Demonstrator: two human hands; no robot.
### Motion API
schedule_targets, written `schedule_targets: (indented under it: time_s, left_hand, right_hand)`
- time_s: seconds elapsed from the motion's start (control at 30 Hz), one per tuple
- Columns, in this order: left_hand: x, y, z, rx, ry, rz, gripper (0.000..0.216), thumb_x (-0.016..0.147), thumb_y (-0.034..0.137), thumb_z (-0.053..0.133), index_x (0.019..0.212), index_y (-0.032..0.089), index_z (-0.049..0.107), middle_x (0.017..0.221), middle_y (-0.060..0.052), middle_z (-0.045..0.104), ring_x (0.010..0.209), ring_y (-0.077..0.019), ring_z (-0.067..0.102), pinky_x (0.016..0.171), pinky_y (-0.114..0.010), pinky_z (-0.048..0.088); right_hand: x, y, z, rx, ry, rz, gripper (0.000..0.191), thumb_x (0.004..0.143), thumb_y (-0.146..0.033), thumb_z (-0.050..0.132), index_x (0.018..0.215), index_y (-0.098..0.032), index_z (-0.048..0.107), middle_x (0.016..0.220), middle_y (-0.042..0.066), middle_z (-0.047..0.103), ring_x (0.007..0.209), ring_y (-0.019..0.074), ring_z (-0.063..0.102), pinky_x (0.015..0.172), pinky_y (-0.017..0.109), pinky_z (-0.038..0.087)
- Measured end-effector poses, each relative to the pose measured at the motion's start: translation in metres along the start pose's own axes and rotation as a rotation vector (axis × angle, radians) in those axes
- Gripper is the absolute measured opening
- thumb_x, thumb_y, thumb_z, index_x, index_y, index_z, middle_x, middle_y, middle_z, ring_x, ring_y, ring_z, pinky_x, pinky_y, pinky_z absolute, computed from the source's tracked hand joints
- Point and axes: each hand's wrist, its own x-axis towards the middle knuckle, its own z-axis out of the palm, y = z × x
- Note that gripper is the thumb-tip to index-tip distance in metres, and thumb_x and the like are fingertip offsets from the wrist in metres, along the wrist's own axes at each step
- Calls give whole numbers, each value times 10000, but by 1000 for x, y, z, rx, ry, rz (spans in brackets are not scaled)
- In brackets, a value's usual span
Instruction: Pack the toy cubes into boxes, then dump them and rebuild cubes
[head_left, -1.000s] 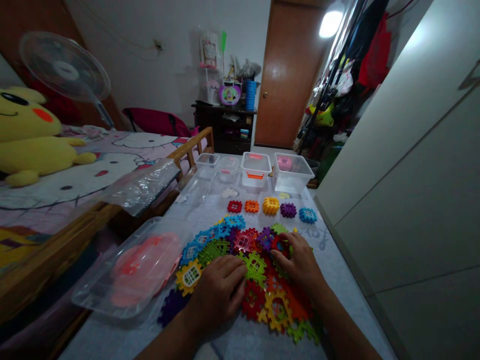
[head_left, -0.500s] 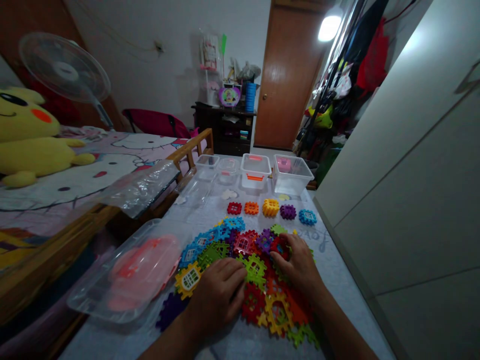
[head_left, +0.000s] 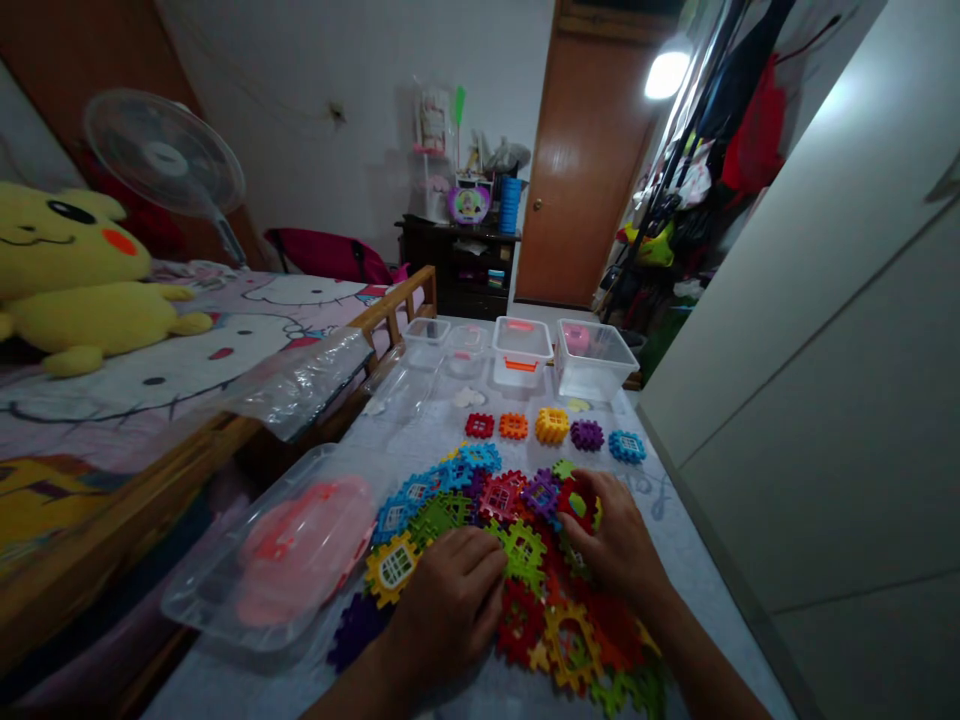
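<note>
A heap of colourful toothed plastic tiles [head_left: 517, 545] lies on the grey table [head_left: 420, 430] in front of me. My left hand [head_left: 450, 600] rests palm down on the heap's near left part, its fingers curled against a green tile [head_left: 525, 548]. My right hand [head_left: 615, 540] sits on the heap's right side, its fingertips pinching a red tile [head_left: 576, 503]. Beyond the heap a row of single tiles stands: red [head_left: 478, 425], orange [head_left: 514, 426], yellow [head_left: 552, 425], purple [head_left: 586, 434], blue [head_left: 627, 446].
A clear lid over a pink part [head_left: 292, 545] lies left of the heap. Clear boxes [head_left: 592, 358] stand along the table's far end. A bed with a yellow plush toy [head_left: 82, 280] and a fan [head_left: 169, 165] is at the left, a white cabinet [head_left: 817, 330] at the right.
The view has shifted a little, so everything sits slightly lower and to the right. Both hands stay on the heap, the right fingers still at the red tile.
</note>
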Motion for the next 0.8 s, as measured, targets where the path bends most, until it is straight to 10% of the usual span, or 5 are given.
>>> schedule_targets:
  time_s: [0.2,0.43,0.8]
  left_hand:
    - [-1,0,0,-2,-7,5,219,817,101,508,983,204,606,947,-58,689,897,-226,639,812,-389,528]
    - [-3,-2,3,2,-10,3,167,789,109,519,915,195,588,905,-54,675,848,-225,623,763,-382,511]
    - [-3,-4,5,-28,-40,-4,190,762,99,537,925,187,580,916,-47,670,854,-215,610,766,-367,503]
  right_hand:
    - [62,-30,6,-29,-130,-196,445,741,-240,676,1175,-194,592,1126,108,644,1074,280,573,953,436,444]
    - [139,-53,76,-215,-307,-185,483,777,-272,671,1241,-163,593,1200,123,651,1128,271,567,971,378,407]
    - [166,-50,118,-315,-410,-139,577,729,-354,702,1272,-186,601,1203,126,672,1126,318,563,908,388,413]
